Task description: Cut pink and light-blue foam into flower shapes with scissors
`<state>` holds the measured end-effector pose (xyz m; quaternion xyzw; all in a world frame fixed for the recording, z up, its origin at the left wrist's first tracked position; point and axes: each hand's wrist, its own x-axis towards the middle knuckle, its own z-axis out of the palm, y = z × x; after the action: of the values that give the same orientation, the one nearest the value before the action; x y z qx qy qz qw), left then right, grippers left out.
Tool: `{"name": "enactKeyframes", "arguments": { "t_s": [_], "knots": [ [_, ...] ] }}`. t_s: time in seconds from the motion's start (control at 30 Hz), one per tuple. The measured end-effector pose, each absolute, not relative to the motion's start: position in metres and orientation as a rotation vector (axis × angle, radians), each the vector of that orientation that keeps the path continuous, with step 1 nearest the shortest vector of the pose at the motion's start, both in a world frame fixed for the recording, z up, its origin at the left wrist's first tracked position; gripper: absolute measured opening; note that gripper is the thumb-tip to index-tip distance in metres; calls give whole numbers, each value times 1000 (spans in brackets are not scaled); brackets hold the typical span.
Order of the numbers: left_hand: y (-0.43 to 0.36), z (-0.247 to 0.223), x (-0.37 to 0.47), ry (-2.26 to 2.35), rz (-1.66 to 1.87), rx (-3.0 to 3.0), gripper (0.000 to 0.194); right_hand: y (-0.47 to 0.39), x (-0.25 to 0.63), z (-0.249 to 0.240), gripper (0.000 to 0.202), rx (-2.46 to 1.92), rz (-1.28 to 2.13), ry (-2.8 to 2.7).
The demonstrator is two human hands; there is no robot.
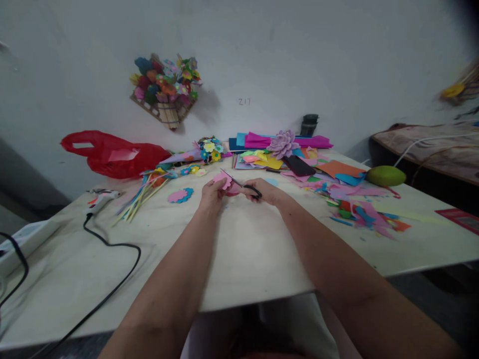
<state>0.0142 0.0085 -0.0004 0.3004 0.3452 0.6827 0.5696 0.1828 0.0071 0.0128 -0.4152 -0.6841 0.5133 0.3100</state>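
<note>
Near the middle of the table, my left hand (213,194) pinches a pink piece (226,181) with a scalloped edge. My right hand (262,190) is closed on black-handled scissors (253,191), whose blades point up and left toward the pink piece. More pink material shows between the two hands. To the left of my left hand, a pink scalloped shape (177,196) and a blue one (187,194) lie overlapping on the table. A pale blue round piece (272,182) lies just beyond my right hand.
A red bag (116,160), thin strips (140,202) and a corded glue gun (102,201) are on the left. Coloured sheets, a dark phone (298,165), a green fruit (386,175) and paper scraps (368,214) cover the right. A power strip (28,244) sits far left.
</note>
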Motion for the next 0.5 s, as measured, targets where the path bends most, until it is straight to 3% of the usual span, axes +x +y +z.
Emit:
{"name": "enactKeyframes", "arguments": {
  "t_s": [0.5],
  "knots": [
    [6, -1, 15, 820, 1558, 797, 16, 15, 190, 4, 31, -998, 1338, -1791]
  ]
}}
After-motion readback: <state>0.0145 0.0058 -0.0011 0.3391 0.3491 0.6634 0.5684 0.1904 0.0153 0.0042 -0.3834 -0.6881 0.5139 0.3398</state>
